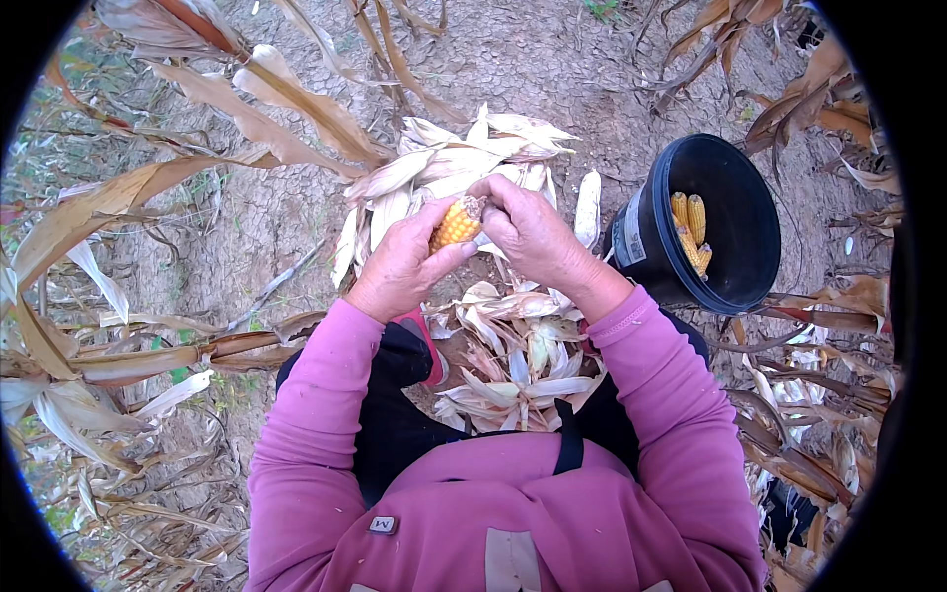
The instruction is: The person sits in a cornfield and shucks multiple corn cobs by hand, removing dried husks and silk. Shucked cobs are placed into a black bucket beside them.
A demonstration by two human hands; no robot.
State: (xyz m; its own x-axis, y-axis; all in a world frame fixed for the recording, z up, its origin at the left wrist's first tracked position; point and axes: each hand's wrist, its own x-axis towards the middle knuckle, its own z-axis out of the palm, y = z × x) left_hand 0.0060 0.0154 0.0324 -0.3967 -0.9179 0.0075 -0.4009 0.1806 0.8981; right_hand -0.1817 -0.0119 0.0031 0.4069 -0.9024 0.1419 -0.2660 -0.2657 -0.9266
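My left hand [405,265] is wrapped around a yellow ear of corn [455,226] with its husk off. One end of the ear looks rough and brownish, short of whole kernels. At that rough end, the bent fingers and thumb of my right hand [527,228] pinch the ear; my fingers hide the exact contact. Beneath both hands lies a heap of pale corn husks [451,166] on the soil. To the right a black plastic bucket [740,259] leans with its mouth towards me, and several husked ears [692,226] rest inside it.
More loose husks [521,385] lie between my feet. A pale, whitish ear [588,209] is on the ground beside the bucket. Dry corn stalks [140,362] reach in from the left, and others [821,318] stand or lie at the right. Cracked soil [510,66] stretches ahead.
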